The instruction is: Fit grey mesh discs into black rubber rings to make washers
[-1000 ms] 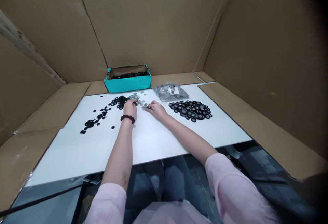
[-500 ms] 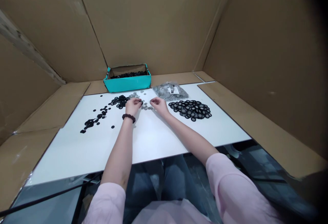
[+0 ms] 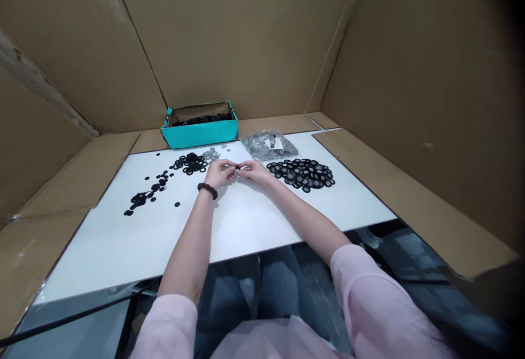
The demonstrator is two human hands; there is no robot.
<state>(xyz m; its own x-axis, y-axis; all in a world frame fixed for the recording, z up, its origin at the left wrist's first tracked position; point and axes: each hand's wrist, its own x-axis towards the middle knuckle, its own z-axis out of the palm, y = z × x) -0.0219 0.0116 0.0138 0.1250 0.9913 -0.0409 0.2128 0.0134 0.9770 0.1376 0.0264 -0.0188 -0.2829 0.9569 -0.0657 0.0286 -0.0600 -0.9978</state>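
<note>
My left hand (image 3: 219, 173), with a dark bead bracelet on its wrist, and my right hand (image 3: 255, 171) meet fingertip to fingertip above the white table (image 3: 246, 222). Both pinch small parts: the left seems to hold a black ring, the right a small grey disc, though both are tiny. Loose black rings (image 3: 189, 163) lie left of my hands, with a few grey discs (image 3: 211, 154) behind them. A heap of black rings with grey centres (image 3: 301, 173) lies to the right.
A teal box (image 3: 200, 126) holding black rings stands at the back of the table. A clear bag of grey discs (image 3: 268, 145) lies beside it. More black rings (image 3: 141, 199) are scattered at the left. Cardboard walls enclose the table on three sides.
Both hands lifted off the grey discs and black rings on the table and came together in the middle, fingertips now touching. The camera shifted slightly.
</note>
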